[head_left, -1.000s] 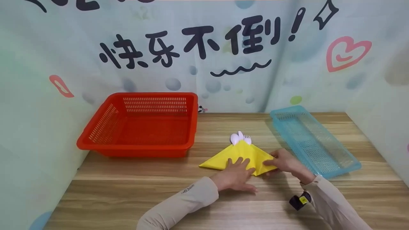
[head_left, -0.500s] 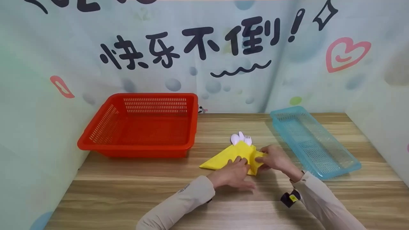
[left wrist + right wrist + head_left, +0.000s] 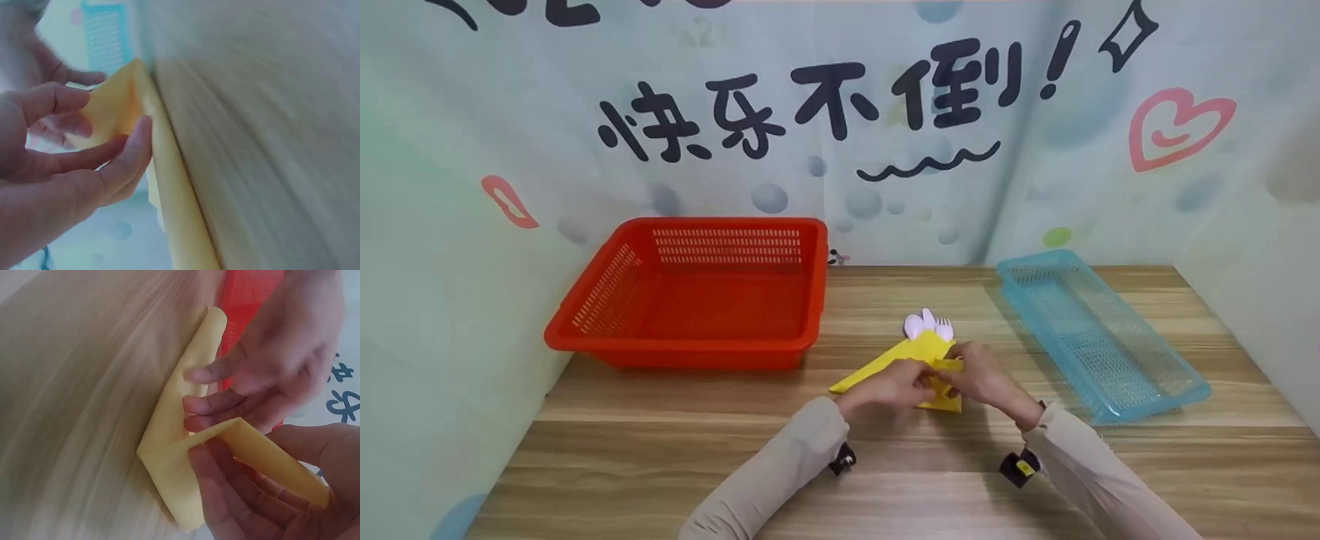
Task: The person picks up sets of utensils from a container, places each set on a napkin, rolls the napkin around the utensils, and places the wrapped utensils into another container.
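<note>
Yellow and folded to a point at its far side, the napkin [image 3: 928, 348] lies on the wood-grain tabletop [image 3: 660, 450] between the red plastic basket [image 3: 682, 345] and the light-blue plastic basket [image 3: 1159, 405], with the ends of a pale-pink spoon [image 3: 913, 325], knife [image 3: 928, 319] and fork [image 3: 944, 328] showing past that point. The right hand [image 3: 984, 375] pinches a raised flap of the napkin between thumb and fingers. Just beside it, the left hand [image 3: 892, 384] touches the napkin with bent fingers, slightly apart, though whether they pinch it I cannot tell.
</note>
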The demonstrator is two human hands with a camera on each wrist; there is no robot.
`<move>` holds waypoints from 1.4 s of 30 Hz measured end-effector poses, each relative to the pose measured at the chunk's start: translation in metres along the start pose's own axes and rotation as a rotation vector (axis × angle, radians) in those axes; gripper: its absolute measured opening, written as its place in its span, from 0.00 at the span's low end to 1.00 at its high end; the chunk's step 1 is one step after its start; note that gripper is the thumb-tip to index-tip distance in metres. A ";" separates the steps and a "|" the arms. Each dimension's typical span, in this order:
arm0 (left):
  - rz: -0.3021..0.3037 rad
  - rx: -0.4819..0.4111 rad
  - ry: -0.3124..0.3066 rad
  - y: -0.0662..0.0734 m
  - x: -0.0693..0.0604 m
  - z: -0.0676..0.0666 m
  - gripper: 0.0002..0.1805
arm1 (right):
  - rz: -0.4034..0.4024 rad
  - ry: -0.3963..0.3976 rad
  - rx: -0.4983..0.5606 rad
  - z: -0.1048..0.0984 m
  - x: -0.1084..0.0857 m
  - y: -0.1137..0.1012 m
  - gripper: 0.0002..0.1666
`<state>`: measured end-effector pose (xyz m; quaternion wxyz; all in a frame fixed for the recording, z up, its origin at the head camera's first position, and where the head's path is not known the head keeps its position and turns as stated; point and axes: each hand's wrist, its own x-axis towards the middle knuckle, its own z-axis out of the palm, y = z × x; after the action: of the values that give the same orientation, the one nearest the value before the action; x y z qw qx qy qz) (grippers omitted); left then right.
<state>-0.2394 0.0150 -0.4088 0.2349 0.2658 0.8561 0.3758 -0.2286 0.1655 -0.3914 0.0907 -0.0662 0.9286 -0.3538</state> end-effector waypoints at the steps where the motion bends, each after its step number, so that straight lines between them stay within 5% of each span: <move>1: -0.033 -0.089 0.017 -0.001 0.001 -0.001 0.11 | -0.022 0.008 -0.023 0.001 0.000 0.000 0.15; 7: -0.181 -0.558 0.102 -0.005 0.004 -0.004 0.17 | -0.151 0.008 -0.057 0.006 -0.005 0.001 0.14; 11: -0.197 -0.589 0.108 -0.006 0.003 -0.005 0.23 | -0.221 -0.037 -0.034 0.008 -0.008 0.003 0.12; 14: -0.198 -0.556 0.127 -0.006 0.003 -0.006 0.18 | -0.245 -0.063 -0.058 0.009 -0.010 0.004 0.11; 24: -0.222 -0.101 0.244 -0.010 0.005 -0.004 0.15 | -0.468 -0.054 -0.284 0.013 -0.024 0.013 0.07; 32: -0.198 0.211 0.241 -0.004 0.001 0.002 0.13 | -0.718 0.000 -0.501 0.021 -0.036 0.022 0.13; 36: -0.126 0.516 0.276 0.006 -0.009 0.014 0.20 | -0.804 0.055 -0.576 0.023 -0.037 0.026 0.17; 39: -0.099 0.806 0.228 0.015 -0.022 0.027 0.25 | -0.835 0.079 -0.584 0.023 -0.037 0.028 0.22; 42: -0.115 0.970 0.067 0.021 -0.034 0.039 0.28 | -0.843 0.077 -0.591 0.022 -0.037 0.029 0.25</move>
<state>-0.1849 0.0257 -0.4093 0.0766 0.2848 0.9528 -0.0716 -0.1890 0.1797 -0.4227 -0.1166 -0.4445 0.8841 -0.0845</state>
